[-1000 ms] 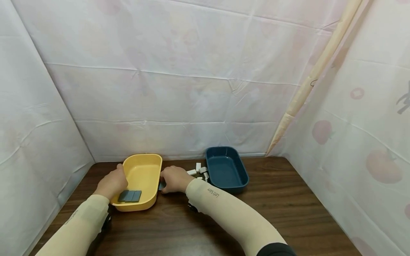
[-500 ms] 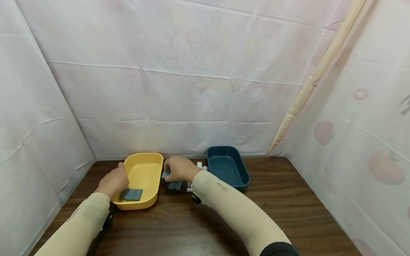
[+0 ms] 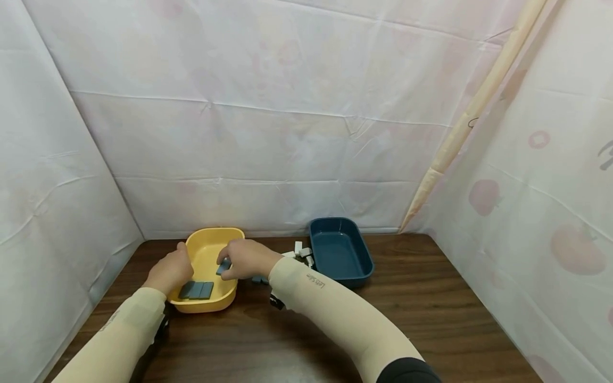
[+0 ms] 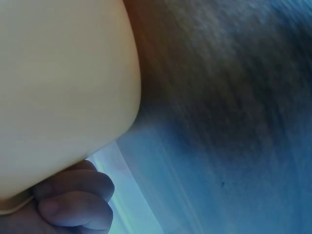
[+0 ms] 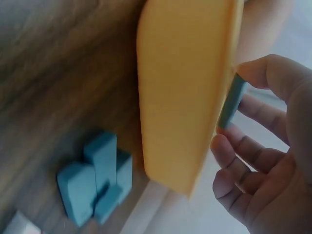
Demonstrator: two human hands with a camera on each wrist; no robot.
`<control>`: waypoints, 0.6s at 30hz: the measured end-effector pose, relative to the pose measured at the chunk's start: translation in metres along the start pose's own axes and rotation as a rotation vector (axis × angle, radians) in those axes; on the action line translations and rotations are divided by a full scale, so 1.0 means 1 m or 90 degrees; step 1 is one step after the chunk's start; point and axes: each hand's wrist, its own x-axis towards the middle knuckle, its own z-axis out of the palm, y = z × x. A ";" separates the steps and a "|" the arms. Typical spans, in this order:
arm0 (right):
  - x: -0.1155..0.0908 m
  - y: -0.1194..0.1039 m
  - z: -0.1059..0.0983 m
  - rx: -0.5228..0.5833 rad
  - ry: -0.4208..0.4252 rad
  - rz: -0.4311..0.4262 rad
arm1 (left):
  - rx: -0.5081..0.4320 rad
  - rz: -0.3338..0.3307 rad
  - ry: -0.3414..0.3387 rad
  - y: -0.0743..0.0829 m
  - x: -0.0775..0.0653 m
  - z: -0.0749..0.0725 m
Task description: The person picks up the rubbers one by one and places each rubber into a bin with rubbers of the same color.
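My left hand (image 3: 170, 271) grips the left rim of a yellow plastic tray (image 3: 203, 258); in the left wrist view its curled fingers (image 4: 80, 209) show under the tray's edge. Over the tray's right side, my right hand (image 3: 249, 259) pinches a flat blue-grey rectangular block (image 3: 223, 266) between thumb and fingers. The right wrist view has this block (image 5: 231, 101) at the rim. Several similar blocks (image 3: 196, 290) lie side by side at the tray's near end. More blue-grey blocks (image 5: 78, 190) sit on the table just right of the tray, partly hidden by my right hand in the head view.
A dark blue tray (image 3: 337, 250) stands to the right on the brown wooden table (image 3: 287, 340). Several small white pieces (image 3: 304, 252) lie against its left side. White printed cloth (image 3: 287, 159) hangs behind the table and at both sides.
My right hand has picked up a blue-grey block beside the yellow tray, lifted it and carried it left over the tray. My left hand stays on the rim.
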 end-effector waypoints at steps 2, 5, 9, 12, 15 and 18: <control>0.005 -0.006 0.005 -0.016 -0.012 -0.006 | -0.003 -0.001 -0.006 0.000 0.001 -0.001; 0.012 -0.014 0.014 -0.053 -0.027 0.002 | -0.004 0.002 -0.013 0.000 0.001 -0.001; 0.019 -0.022 0.022 -0.124 -0.030 0.016 | -0.005 0.004 -0.018 0.001 0.002 -0.001; 0.023 -0.027 0.025 -0.160 -0.035 0.017 | -0.005 0.003 -0.019 0.000 0.003 0.000; 0.027 -0.031 0.029 -0.169 -0.052 0.014 | -0.009 0.003 -0.018 -0.003 0.004 0.001; 0.029 -0.033 0.034 -0.171 -0.068 0.018 | -0.017 0.001 -0.019 -0.007 0.010 0.004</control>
